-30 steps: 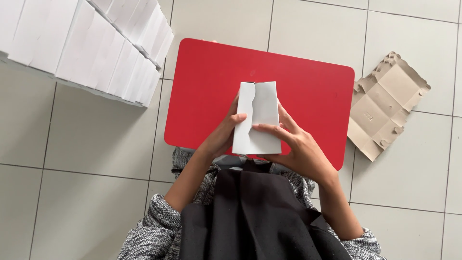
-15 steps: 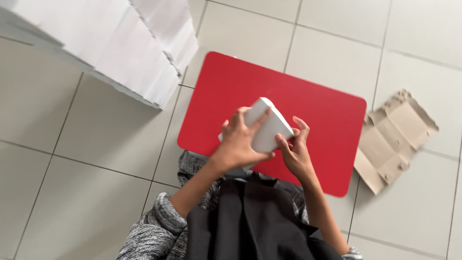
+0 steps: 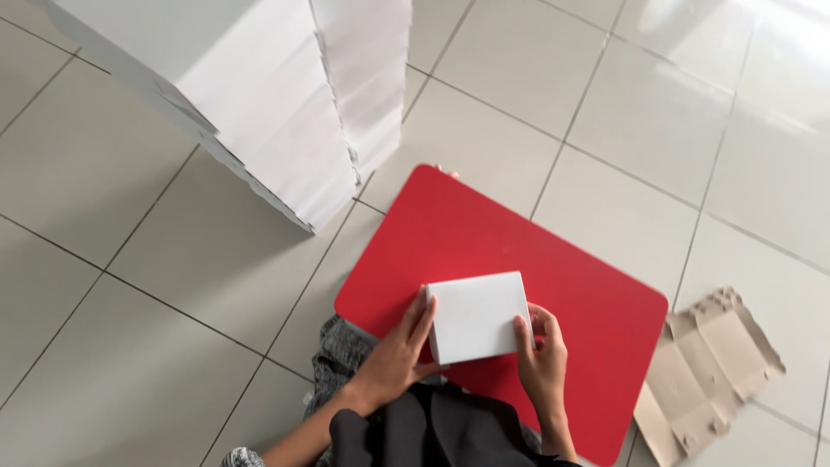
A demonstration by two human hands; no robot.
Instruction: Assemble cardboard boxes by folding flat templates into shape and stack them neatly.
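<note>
While gripped, white box [image 3: 477, 316], red board [image 3: 484, 233], flat cardboard [image 3: 705, 372]

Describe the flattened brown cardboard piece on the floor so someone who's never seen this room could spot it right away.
Start at the red rectangular board with rounded corners lying on the pale tiled floor. Just off its lower right edge lies the flattened brown cardboard piece, unfolded, with creases and notched flaps. Unlike the folded white box held over the board and the tall white stacks at upper left, it is brown and lies flat.

White box [image 3: 477, 316], red tabletop [image 3: 553, 259], grey tiles [image 3: 130, 363]
</note>
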